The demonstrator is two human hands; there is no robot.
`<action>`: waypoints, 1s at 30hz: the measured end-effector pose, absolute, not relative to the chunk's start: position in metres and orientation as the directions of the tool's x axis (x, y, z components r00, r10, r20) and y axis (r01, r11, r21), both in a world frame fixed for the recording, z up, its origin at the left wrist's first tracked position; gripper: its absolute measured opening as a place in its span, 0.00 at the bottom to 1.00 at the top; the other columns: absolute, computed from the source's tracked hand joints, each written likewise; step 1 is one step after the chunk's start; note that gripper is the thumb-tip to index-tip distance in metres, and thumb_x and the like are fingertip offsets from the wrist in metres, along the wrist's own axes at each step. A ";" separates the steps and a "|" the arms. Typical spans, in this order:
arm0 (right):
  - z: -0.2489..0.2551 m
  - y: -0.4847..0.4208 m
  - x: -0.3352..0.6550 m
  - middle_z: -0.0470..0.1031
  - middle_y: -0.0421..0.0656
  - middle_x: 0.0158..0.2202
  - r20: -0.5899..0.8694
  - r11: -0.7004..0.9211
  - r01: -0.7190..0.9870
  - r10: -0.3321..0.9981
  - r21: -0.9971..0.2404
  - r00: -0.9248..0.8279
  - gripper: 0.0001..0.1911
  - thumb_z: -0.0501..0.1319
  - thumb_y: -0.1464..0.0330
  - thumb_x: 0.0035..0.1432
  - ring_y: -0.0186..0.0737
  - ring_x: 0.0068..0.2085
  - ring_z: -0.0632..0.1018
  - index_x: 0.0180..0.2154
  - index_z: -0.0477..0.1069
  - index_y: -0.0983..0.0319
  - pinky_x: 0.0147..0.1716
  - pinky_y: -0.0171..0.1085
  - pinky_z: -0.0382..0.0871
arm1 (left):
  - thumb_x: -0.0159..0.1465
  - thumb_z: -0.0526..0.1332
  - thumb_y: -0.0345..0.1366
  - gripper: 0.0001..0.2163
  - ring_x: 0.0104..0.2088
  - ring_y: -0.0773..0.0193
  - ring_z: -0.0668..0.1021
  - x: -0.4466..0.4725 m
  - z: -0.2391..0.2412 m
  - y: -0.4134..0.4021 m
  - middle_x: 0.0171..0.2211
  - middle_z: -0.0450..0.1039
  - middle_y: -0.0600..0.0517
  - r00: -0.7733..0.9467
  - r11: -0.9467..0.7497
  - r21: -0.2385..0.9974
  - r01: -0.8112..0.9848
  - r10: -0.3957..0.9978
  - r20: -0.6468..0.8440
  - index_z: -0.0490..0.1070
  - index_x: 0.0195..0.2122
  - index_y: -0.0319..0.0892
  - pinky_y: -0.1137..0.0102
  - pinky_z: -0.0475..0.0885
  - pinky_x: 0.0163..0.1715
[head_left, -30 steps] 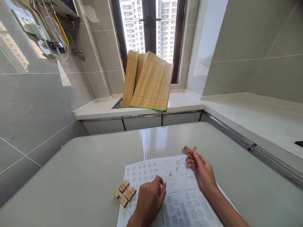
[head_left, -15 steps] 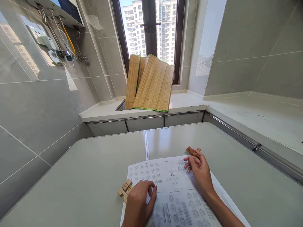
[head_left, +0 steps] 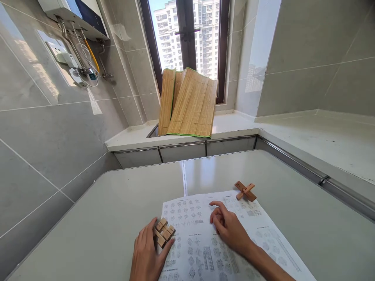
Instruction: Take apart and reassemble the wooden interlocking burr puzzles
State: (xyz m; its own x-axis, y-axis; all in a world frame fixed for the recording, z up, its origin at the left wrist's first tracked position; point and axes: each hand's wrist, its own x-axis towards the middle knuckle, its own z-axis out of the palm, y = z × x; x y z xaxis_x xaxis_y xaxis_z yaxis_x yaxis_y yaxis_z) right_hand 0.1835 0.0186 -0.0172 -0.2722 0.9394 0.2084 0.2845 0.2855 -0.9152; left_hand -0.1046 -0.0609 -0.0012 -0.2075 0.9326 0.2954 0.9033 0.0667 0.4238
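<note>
A wooden interlocking puzzle (head_left: pixel 164 232), made of several light notched blocks, rests at the left edge of a printed sheet (head_left: pixel 205 249). My left hand (head_left: pixel 149 249) wraps it, fingers along its left side and thumb at its lower right. Over the middle of the sheet is my right hand (head_left: pixel 230 226), with the index finger stretched toward the printed diagrams and the other fingers bent. Nothing shows in that hand. At the sheet's far right corner lies a second wooden puzzle (head_left: pixel 245 191), a darker one of crossed pieces, apart from both hands.
The pale table (head_left: pixel 123 210) has a seam down its middle and reaches to a tiled ledge with a metal rail (head_left: pixel 295 162). A folded bamboo mat (head_left: pixel 191 105) leans against the window. A water heater with pipes (head_left: pixel 79 19) hangs on the left wall.
My left hand has moved left off the sheet and taken hold of the light puzzle. My right hand has drawn back from the darker puzzle toward the middle of the sheet.
</note>
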 end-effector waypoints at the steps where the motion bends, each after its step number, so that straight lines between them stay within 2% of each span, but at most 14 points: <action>1: -0.018 0.019 0.184 0.75 0.38 0.31 0.210 0.289 0.294 0.939 -0.911 -0.274 0.13 0.51 0.65 0.68 0.36 0.23 0.71 0.53 0.63 0.57 0.28 0.36 0.68 | 0.62 0.61 0.56 0.32 0.56 0.41 0.74 -0.104 0.000 -0.060 0.57 0.73 0.44 -0.213 0.075 0.432 0.899 0.936 0.280 0.60 0.64 0.47 0.45 0.72 0.54; 6: -0.018 0.020 0.186 0.74 0.38 0.31 0.204 0.283 0.296 0.941 -0.912 -0.271 0.13 0.50 0.65 0.69 0.36 0.23 0.72 0.53 0.63 0.58 0.29 0.36 0.68 | 0.62 0.62 0.55 0.31 0.55 0.43 0.76 -0.101 0.003 -0.055 0.56 0.74 0.45 -0.200 0.065 0.440 0.896 0.942 0.269 0.61 0.63 0.49 0.48 0.75 0.51; 16: -0.016 0.020 0.186 0.75 0.38 0.31 0.207 0.290 0.306 0.938 -0.907 -0.277 0.13 0.51 0.67 0.68 0.36 0.23 0.71 0.52 0.64 0.58 0.29 0.36 0.67 | 0.64 0.62 0.52 0.27 0.48 0.48 0.80 -0.095 0.013 -0.051 0.50 0.77 0.46 -0.153 -0.016 0.429 0.903 0.921 0.357 0.65 0.61 0.48 0.55 0.80 0.41; 23: -0.012 0.019 0.186 0.75 0.38 0.31 0.194 0.283 0.315 0.939 -0.906 -0.284 0.12 0.51 0.67 0.68 0.36 0.24 0.70 0.51 0.65 0.57 0.28 0.35 0.66 | 0.64 0.65 0.45 0.26 0.52 0.50 0.79 -0.067 0.019 -0.033 0.53 0.75 0.46 0.001 -0.193 0.454 0.870 0.921 0.389 0.63 0.61 0.49 0.55 0.78 0.49; 26: -0.013 0.020 0.186 0.75 0.38 0.30 0.209 0.293 0.314 0.938 -0.903 -0.275 0.11 0.52 0.67 0.67 0.36 0.23 0.71 0.50 0.66 0.58 0.28 0.35 0.67 | 0.61 0.68 0.39 0.28 0.53 0.51 0.78 -0.049 0.019 -0.019 0.53 0.74 0.46 0.137 -0.317 0.485 0.815 0.919 0.370 0.63 0.61 0.49 0.55 0.76 0.52; 30: -0.015 0.021 0.186 0.76 0.37 0.30 0.221 0.301 0.309 0.938 -0.902 -0.267 0.11 0.53 0.67 0.66 0.36 0.23 0.73 0.49 0.66 0.58 0.28 0.34 0.67 | 0.57 0.72 0.33 0.33 0.53 0.51 0.77 -0.030 0.014 -0.003 0.53 0.74 0.47 0.257 -0.398 0.525 0.752 0.911 0.322 0.62 0.62 0.50 0.55 0.76 0.53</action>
State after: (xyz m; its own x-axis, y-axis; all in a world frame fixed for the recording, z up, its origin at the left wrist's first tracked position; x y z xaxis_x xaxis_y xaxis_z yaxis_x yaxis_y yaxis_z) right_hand 0.1857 0.0211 -0.0154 -0.2668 0.9380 0.2212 0.3089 0.3007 -0.9023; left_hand -0.0298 -0.0032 0.0137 0.2570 0.9111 0.3222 0.7523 -0.3979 0.5251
